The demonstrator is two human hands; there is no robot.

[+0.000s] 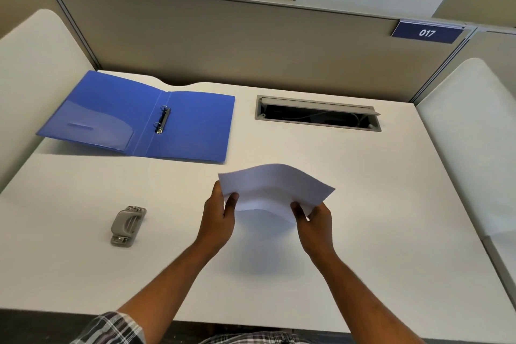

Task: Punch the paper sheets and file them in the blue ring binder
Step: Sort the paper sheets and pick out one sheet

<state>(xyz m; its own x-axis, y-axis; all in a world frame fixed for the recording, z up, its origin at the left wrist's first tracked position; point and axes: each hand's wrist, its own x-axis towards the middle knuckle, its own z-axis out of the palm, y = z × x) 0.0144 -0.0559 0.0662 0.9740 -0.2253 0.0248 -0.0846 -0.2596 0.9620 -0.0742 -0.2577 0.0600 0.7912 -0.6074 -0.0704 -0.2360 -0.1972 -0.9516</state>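
Early in the task, by the look of it: nothing punched, nothing filed. Wide white desk (363,204), walled at the back by a grey partition (251,44) and flanked by pale side panels, with plenty of bare surface in the middle and toward the near edge. Open cable tray (318,114) sunk into the desk at back right, a gap to steer clear of. Blue ring binder (134,120) lying open and flat at back left, its left cover overhanging the desk's left edge, rings (162,120) seemingly closed and holding no paper. Paper sheets (275,190) lifted off the desk near centre, bowed, pinched at their near corners by the left hand (219,216) and right hand (315,222), thumbs on top. Hole punch (128,225) untouched at front left, well apart from the sheets, unobstructed path between. Left to do, presumably: punching, opening the rings, threading, closing.
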